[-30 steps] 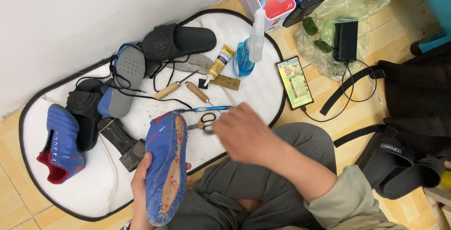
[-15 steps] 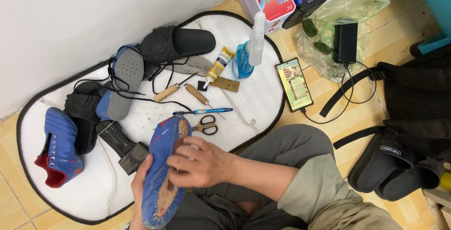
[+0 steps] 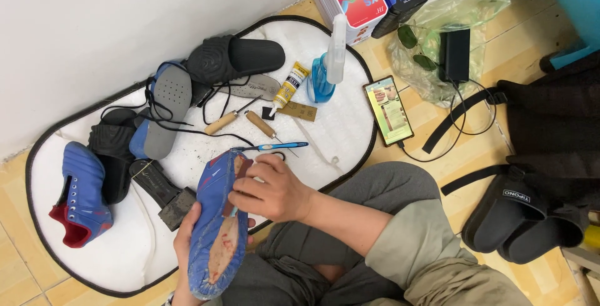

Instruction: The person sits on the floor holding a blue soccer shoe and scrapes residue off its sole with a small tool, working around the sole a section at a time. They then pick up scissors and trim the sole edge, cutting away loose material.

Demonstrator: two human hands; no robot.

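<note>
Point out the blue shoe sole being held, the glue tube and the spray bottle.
blue shoe sole point(image 3: 215, 243): head view, on its worn middle, below the right hand.
glue tube point(image 3: 289, 87): head view, on the yellow body of the tube.
spray bottle point(image 3: 322, 81): head view, on its blue lower body.

At lower centre of the frame the left hand point(image 3: 187, 243) grips a blue shoe sole point(image 3: 219, 225) from beneath, its worn underside facing up. The right hand point(image 3: 272, 190) presses on the sole's upper part, fingers bent. Just above lie a blue toothbrush point(image 3: 275, 147) and two wooden-handled awls point(image 3: 259, 123) on a white mat point(image 3: 337, 125). A blue shoe point(image 3: 81, 193) sits at the left, a phone point(image 3: 388, 110) to the right.
</note>
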